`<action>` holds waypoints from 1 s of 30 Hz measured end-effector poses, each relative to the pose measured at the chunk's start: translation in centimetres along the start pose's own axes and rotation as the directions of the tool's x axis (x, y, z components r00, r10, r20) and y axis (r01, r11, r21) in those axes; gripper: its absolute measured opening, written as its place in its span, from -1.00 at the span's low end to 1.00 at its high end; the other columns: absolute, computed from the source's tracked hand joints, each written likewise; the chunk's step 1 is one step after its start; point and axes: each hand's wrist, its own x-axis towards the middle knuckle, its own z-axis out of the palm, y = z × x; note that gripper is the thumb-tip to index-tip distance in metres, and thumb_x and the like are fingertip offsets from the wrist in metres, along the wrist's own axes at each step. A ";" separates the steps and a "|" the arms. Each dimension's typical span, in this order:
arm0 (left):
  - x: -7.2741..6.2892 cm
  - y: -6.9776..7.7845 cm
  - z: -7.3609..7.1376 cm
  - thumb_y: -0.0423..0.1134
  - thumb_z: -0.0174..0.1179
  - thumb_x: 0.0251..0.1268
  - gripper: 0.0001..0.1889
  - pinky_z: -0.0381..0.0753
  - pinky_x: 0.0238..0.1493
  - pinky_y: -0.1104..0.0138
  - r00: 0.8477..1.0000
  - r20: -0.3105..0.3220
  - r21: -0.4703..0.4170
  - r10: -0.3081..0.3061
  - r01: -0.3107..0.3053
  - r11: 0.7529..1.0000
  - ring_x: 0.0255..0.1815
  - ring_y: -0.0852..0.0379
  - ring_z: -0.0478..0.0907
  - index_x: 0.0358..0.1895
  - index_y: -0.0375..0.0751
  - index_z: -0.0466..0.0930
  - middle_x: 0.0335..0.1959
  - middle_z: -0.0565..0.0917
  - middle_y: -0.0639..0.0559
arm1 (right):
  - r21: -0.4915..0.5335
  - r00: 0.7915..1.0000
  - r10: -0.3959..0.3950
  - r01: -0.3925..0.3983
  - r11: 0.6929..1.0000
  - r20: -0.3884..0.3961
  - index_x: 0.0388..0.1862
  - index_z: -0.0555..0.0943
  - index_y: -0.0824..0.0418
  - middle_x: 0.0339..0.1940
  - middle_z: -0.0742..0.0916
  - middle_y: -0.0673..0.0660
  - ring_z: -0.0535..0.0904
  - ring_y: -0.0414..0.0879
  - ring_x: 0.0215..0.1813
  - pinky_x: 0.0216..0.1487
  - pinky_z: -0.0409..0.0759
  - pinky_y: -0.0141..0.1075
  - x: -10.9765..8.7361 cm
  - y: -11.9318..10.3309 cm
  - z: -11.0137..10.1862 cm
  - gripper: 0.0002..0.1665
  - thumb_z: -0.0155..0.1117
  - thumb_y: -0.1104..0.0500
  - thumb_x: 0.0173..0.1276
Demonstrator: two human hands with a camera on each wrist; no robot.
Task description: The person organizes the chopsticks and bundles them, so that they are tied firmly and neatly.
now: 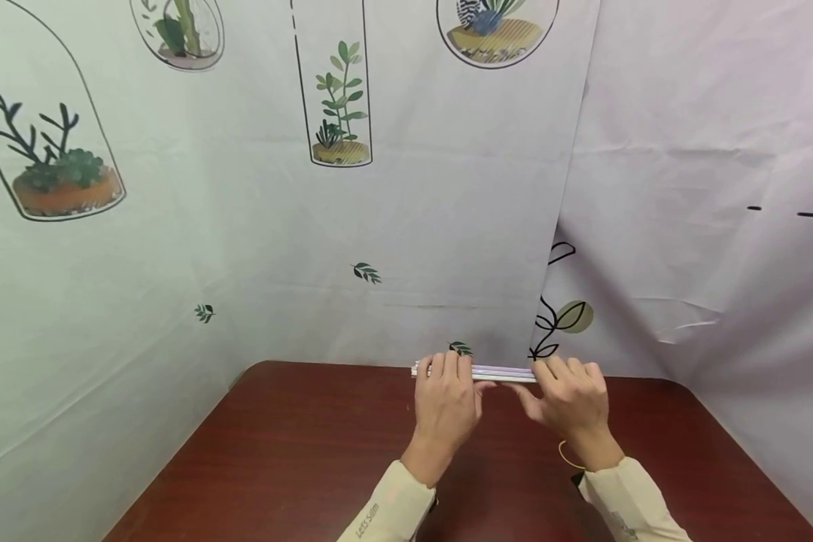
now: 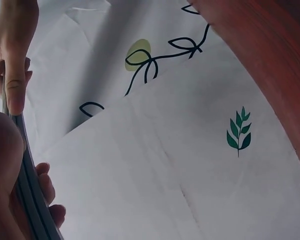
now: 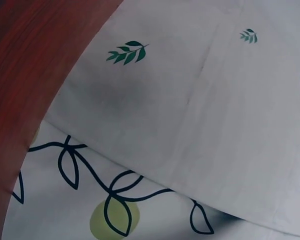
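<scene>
Head view: two hands, left (image 1: 445, 403) and right (image 1: 572, 400), each pinch one straw bundle (image 1: 497, 372).

- We see a dark red-brown wooden table (image 1: 298, 452) with rounded far corners, its polished top catching a soft sheen.
- We face a pale printed cloth backdrop (image 1: 406, 226) hung behind the table, showing plants in glass jars and small green leaf sprigs.
- On our right hangs a second sheet (image 1: 704, 188), pinkish-white, with a black vine and a yellow-green leaf; the first cloth overlaps its edge.
- Light falls evenly, with faint creases in both cloths.
</scene>
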 end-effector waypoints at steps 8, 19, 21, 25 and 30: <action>0.2 0.0 0.0 0.21 0.04 0.31 -0.53 0.41 -0.09 0.15 0.998 -0.026 -0.017 -0.052 0.052 0.999 -0.34 0.00 0.44 -0.33 -0.18 0.52 -0.45 0.46 -0.01 | 0.002 1.000 0.024 -0.024 1.000 0.001 -0.62 0.41 0.29 -0.69 0.37 0.14 0.18 0.10 -0.70 -0.63 0.11 -0.07 0.8 -0.6 0.1 -0.26 -0.03 -0.34 0.39; 0.1 -0.2 -0.1 0.13 0.03 0.35 -0.59 0.41 -0.08 0.12 0.996 -0.049 -0.018 -0.077 0.076 0.997 -0.33 -0.02 0.45 -0.31 -0.19 0.56 -0.41 0.50 -0.03 | 0.034 0.992 0.107 -0.110 0.993 0.071 -0.37 0.62 0.38 -0.50 0.60 0.26 0.44 0.22 -0.50 -0.34 0.32 0.10 -0.4 -1.6 0.7 -0.30 0.07 -0.29 0.33; 0.1 -0.3 -0.1 0.09 0.07 0.32 -0.63 0.41 -0.08 0.12 0.996 -0.051 -0.017 -0.075 0.075 0.997 -0.33 -0.01 0.45 -0.31 -0.19 0.57 -0.41 0.51 -0.03 | 0.036 0.993 0.102 -0.105 0.994 0.062 -0.37 0.63 0.38 -0.50 0.61 0.26 0.44 0.22 -0.50 -0.35 0.31 0.09 -0.4 -1.7 0.8 -0.29 0.06 -0.29 0.34; 0.3 -0.3 -0.2 0.09 0.12 0.26 -0.63 0.42 -0.06 0.12 0.997 -0.047 -0.017 -0.069 0.068 0.998 -0.33 -0.01 0.46 -0.31 -0.19 0.57 -0.42 0.50 -0.02 | 0.016 0.996 0.086 -0.086 0.996 0.004 -0.49 0.57 0.34 -0.59 0.54 0.22 0.38 0.19 -0.58 -0.46 0.24 0.05 -0.1 -1.6 1.1 -0.24 -0.03 -0.34 0.41; 0.5 -0.3 -0.8 0.16 0.23 0.10 -0.55 0.43 -0.06 0.15 0.997 0.011 0.002 -0.082 0.082 0.997 -0.31 0.00 0.49 -0.22 -0.20 0.58 -0.41 0.54 0.00 | -0.009 0.993 0.052 -0.054 0.999 -0.107 -0.64 0.46 0.28 -0.69 0.44 0.17 0.28 0.15 -0.67 -0.55 0.15 -0.01 0.8 -1.5 1.4 -0.21 -0.12 -0.36 0.45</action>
